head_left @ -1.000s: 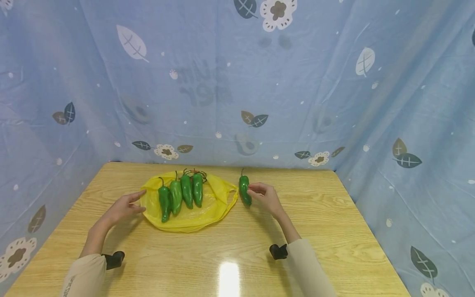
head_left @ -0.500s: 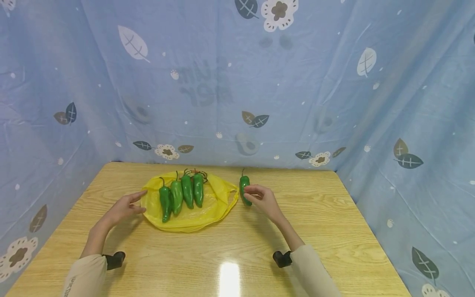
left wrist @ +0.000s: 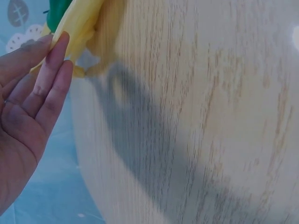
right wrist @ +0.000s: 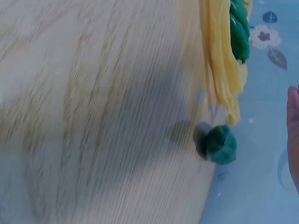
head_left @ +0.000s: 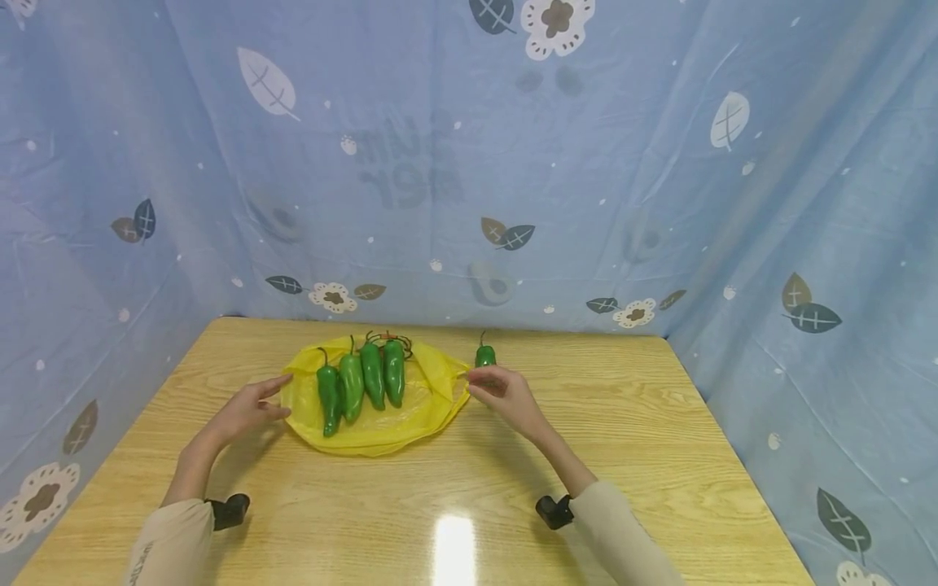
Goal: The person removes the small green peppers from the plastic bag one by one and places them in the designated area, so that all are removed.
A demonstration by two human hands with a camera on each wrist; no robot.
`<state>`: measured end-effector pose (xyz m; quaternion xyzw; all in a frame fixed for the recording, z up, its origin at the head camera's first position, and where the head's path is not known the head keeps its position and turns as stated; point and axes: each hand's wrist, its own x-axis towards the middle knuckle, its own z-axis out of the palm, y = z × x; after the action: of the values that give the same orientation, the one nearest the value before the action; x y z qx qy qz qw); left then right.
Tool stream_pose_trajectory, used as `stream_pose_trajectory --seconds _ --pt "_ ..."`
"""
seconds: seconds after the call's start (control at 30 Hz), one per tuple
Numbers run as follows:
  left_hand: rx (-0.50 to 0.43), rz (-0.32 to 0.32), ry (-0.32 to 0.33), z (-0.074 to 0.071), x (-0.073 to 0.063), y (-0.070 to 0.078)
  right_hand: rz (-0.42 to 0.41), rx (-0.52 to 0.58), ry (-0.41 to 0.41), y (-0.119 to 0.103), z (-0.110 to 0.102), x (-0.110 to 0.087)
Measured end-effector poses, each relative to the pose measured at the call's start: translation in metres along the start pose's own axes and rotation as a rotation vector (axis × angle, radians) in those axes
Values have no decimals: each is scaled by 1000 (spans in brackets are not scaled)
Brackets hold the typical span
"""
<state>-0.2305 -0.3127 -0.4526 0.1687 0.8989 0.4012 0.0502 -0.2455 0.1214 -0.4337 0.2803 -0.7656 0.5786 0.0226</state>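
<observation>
In the head view a yellow plastic bag (head_left: pixel 366 443) lies spread on the wooden table with several green peppers (head_left: pixel 352 387) side by side on it. At its left edge, my left hand (head_left: pixel 245 407) pinches the rim; the left wrist view shows yellow plastic (left wrist: pixel 79 28) between thumb and fingers. My right hand (head_left: pixel 509 399) hovers at the bag's right-hand loop, thumb and fingers loosely bent and apart. Partly hidden behind that hand, another green pepper (head_left: pixel 485 356) lies on the table. The right wrist view shows this pepper (right wrist: pixel 221 144) end-on beside the bag.
A patterned blue curtain (head_left: pixel 454 163) closes off the back and both sides of the wooden table (head_left: pixel 352 513). Dark pepper stems cross near the bag's far edge. Black wrist devices (head_left: pixel 231 510) sit on both forearms.
My right hand has shifted left from beside the single pepper to the bag's right loop, now covering that pepper's lower part. The left hand stays at the bag's left edge.
</observation>
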Motion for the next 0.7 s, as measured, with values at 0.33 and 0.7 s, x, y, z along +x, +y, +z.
stream_pose_trajectory --seconds 0.33,0.7 --pt "21 2 4 1 1 1 -23 69 -81 -17 24 11" --pt "11 17 8 1 2 -2 -34 148 -127 -9 59 21"
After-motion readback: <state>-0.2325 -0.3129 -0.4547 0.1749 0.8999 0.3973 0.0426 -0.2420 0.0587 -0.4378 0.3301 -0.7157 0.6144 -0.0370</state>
